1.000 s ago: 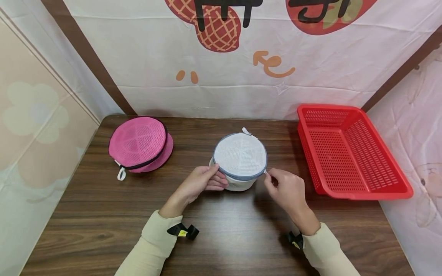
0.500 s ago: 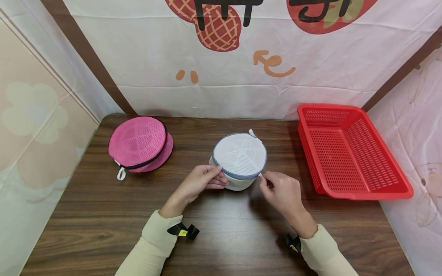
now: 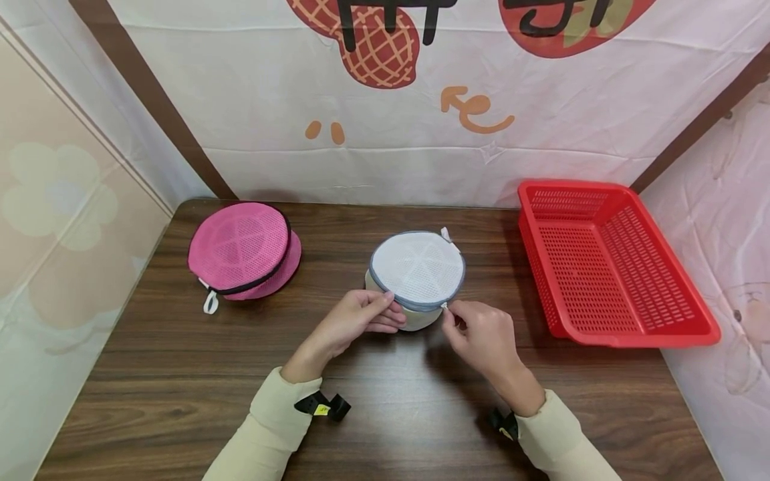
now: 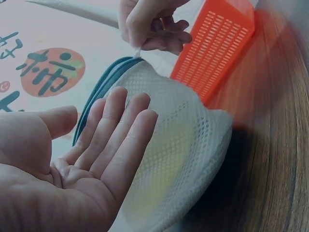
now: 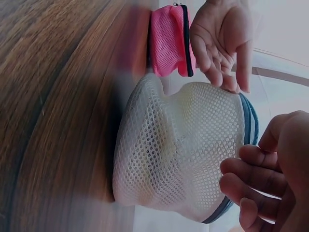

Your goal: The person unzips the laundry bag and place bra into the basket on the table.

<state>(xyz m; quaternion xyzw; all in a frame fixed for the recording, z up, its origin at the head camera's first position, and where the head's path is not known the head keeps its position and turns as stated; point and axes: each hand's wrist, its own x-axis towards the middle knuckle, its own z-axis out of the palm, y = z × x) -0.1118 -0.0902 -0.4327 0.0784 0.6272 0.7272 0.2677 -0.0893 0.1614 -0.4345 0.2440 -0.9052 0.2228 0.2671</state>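
A round white mesh laundry bag (image 3: 418, 267) with a blue-grey zipped rim stands upright on the table. My left hand (image 3: 361, 315) is at its front left, thumb at the rim and fairly straight fingers against the mesh side. In the left wrist view that hand's palm shows, its fingers (image 4: 130, 135) extended. At the front right of the rim, my right hand (image 3: 481, 334) pinches the small white zipper pull (image 3: 444, 306) between thumb and curled forefinger. Something pale yellow shows faintly through the mesh wall (image 4: 169, 164) in the left wrist view.
A pink mesh bag (image 3: 240, 247) with black zip trim rests at the table's back left. To the right is a red plastic basket (image 3: 577, 274) with slotted walls. A printed cloth (image 3: 252, 133) hangs behind the wooden table (image 3: 385, 427).
My right hand has drawn the zipper pull leftward along the front of the rim. The bag has turned slightly, its white tab shifting right. My left hand has edged right.
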